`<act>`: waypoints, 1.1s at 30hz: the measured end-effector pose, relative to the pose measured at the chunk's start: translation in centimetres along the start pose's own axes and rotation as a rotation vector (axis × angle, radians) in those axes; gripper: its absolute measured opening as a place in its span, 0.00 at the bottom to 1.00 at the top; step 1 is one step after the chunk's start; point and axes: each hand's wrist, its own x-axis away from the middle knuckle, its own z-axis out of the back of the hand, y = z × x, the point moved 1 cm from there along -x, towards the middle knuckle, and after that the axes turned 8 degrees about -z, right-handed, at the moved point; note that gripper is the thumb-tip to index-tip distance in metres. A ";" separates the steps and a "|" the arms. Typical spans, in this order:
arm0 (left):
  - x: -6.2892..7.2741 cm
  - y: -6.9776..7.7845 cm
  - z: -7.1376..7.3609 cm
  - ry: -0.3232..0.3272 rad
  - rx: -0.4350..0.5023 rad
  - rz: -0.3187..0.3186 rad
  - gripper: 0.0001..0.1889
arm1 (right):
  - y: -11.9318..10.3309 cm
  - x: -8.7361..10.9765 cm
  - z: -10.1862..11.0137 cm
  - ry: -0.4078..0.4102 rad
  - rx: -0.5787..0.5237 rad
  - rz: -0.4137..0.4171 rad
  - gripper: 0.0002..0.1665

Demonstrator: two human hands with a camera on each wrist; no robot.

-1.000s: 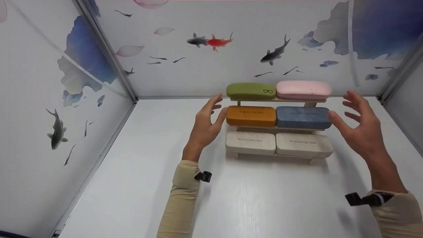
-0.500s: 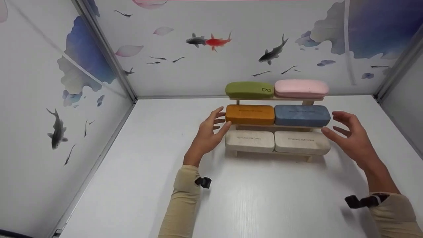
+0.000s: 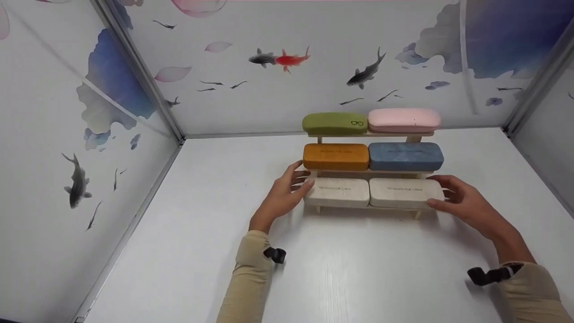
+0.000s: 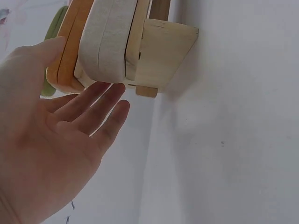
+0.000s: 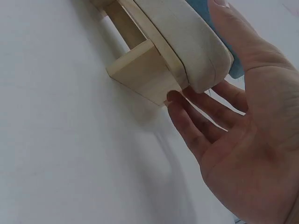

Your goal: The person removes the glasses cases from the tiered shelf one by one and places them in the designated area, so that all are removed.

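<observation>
Two off-white glasses cases, the left one (image 3: 338, 193) and the right one (image 3: 399, 193), lie side by side on the lowest step of a pale wooden three-step rack (image 4: 163, 46). My left hand (image 3: 283, 195) is at the left case's outer end, fingers loosely extended beside it and thumb near its front corner. At the opposite end my right hand (image 3: 466, 206) has its thumb in front of the right case and slightly bent fingers beside the rack's side panel (image 5: 145, 74). Above sit an orange case (image 3: 336, 157) and a blue case (image 3: 406, 156).
On the top step rest a green case (image 3: 334, 123) and a pink case (image 3: 404, 120). The rack stands on a white table (image 3: 341, 269), near a back wall (image 3: 269, 103) printed with fish. A second panel (image 3: 40, 134) rises at the left.
Both hands have come down and nearer from the middle step's ends to the lowest step's ends. My right hand has also moved left, closer to the rack. The cases keep their places.
</observation>
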 end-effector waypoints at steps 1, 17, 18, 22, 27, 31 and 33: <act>0.0 -0.1 -0.1 -0.002 0.005 -0.002 0.41 | 0.1 0.0 0.0 -0.013 -0.014 -0.001 0.41; 0.7 -2.1 -1.2 -0.070 0.098 -0.049 0.45 | 2.8 -0.5 -0.8 -0.052 -0.055 0.076 0.49; 0.6 -2.2 -1.2 -0.067 0.098 -0.055 0.45 | 2.8 -0.5 -0.9 -0.053 -0.058 0.083 0.49; 0.5 -2.2 -1.2 -0.060 0.090 -0.066 0.45 | 2.8 -0.6 -1.2 -0.053 -0.062 0.096 0.50; 0.4 -2.3 -1.3 -0.051 0.067 -0.063 0.41 | 3.0 -0.4 -1.4 -0.058 -0.049 0.068 0.53; 0.4 -2.3 -1.1 -0.045 0.061 -0.069 0.40 | 2.9 -0.4 -1.3 -0.070 -0.059 0.057 0.53; 0.4 -2.4 -1.0 -0.042 0.065 -0.075 0.39 | 2.9 -0.4 -1.2 -0.073 -0.060 0.071 0.52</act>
